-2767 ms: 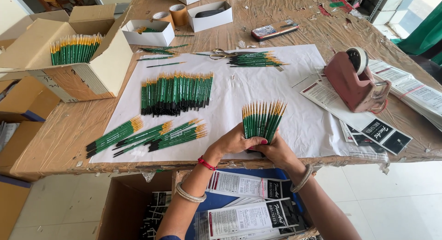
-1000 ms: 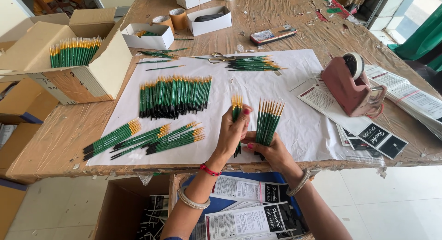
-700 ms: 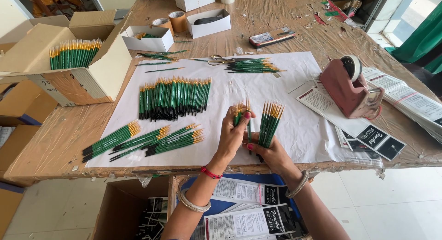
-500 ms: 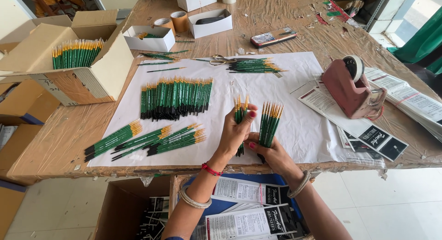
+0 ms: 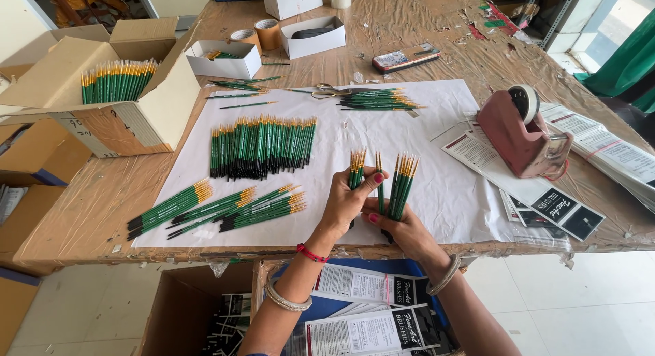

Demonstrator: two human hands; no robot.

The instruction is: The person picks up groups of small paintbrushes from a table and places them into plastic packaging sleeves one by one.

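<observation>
Near the table's front edge, over a white paper sheet (image 5: 437, 165), my left hand (image 5: 344, 204) grips a small bunch of green-handled paintbrushes (image 5: 356, 167) with yellow tips pointing away. My right hand (image 5: 399, 226) holds a larger fan of the same brushes (image 5: 402, 182), and one single brush (image 5: 379, 178) stands between the two bunches. The hands touch each other. A long row of brushes (image 5: 263, 146) lies on the sheet further back, and three bundles (image 5: 218, 206) lie at the front left.
A red tape dispenser (image 5: 522, 134) sits at the right on printed cards (image 5: 546, 199). An open cardboard box (image 5: 123, 90) with upright brushes stands at the left. White boxes (image 5: 312, 36), tape rolls, scissors and a brush pile (image 5: 379, 98) lie at the back. Packaging cards (image 5: 368, 308) lie below the table.
The single bunch held by both hands has been split: my left hand has drawn off a few brushes to the left, while my right hand keeps the larger fan.
</observation>
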